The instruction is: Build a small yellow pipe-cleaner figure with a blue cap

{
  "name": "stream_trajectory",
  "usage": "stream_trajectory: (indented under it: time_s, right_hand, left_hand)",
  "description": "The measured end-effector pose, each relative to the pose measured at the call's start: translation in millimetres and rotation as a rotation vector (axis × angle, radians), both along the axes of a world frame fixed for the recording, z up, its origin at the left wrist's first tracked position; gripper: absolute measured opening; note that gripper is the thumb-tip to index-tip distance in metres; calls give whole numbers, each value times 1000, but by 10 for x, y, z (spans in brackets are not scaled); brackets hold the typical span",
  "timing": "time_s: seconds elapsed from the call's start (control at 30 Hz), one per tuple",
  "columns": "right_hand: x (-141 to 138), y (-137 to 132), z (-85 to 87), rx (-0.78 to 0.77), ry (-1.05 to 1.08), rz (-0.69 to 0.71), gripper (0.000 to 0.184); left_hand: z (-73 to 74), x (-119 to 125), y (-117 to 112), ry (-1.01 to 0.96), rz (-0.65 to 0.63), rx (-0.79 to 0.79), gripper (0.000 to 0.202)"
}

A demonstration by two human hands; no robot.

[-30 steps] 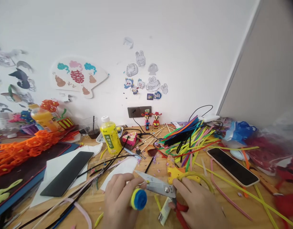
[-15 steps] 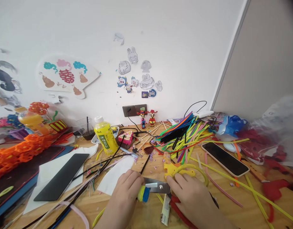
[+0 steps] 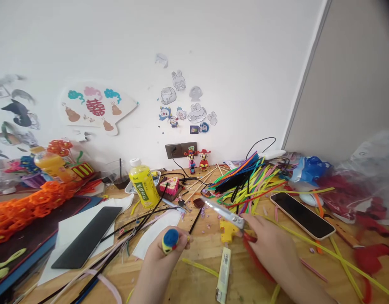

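Note:
My left hand (image 3: 161,257) is closed around a small roll of fuzzy pipe cleaner (image 3: 171,239), blue on its upper end and yellow around the side. In my right hand (image 3: 267,242) is a pair of scissors (image 3: 224,213) with red handles. Their blades point up and to the left, apart from the roll, and look nearly closed together. Below the scissors lies a yellow plastic piece (image 3: 226,231), partly hidden by my right hand. A pale lighter (image 3: 224,274) rests on the wooden table between my hands, with a short yellow pipe cleaner (image 3: 199,267) beside it.
A phone (image 3: 302,215) lies at right, near a heap of coloured pipe cleaners (image 3: 245,181). A yellow drink bottle (image 3: 144,185) stands behind my left hand. White paper (image 3: 150,234) and a black strip (image 3: 87,236) are at left. Two small figures (image 3: 203,160) stand by the wall.
The scissors have moved away from the roll and swung up to the right. My left hand has turned so the blue end faces up. The lighter shows more fully.

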State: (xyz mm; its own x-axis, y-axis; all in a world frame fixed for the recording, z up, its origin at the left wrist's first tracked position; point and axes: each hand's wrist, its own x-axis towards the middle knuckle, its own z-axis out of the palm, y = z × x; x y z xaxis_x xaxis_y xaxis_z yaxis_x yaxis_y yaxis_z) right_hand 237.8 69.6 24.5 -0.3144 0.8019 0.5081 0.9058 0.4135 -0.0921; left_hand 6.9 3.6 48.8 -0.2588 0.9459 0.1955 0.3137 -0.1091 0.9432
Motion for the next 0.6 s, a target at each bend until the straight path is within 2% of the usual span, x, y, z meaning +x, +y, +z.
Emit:
stream_trajectory:
  time_s: [0.1,0.2,0.27,0.4,0.5,0.6]
  right_hand:
    - [124,107,45,-229,98,-106,26]
    - [240,212,44,-309,102,-214,32]
    - [338,309,5,-305,108,-256,37]
    - [554,536,-146,-241,111,-233,49]
    - [641,642,-260,-200,87,-232,44]
    - [661,675,-330,-155,38,-217,38]
  left_hand:
    - [-55,69,25,-442,25,-109,26]
    - [-97,122,35,-703,8,-153,36]
    - [-104,141,28,-747,-28,-178,36]
    - [-130,160,-5,-840,-123,-252,34]
    - [-165,171,-20,-899,-166,-283,35]
    - [-166,188,-21,-914,-135,-311,39]
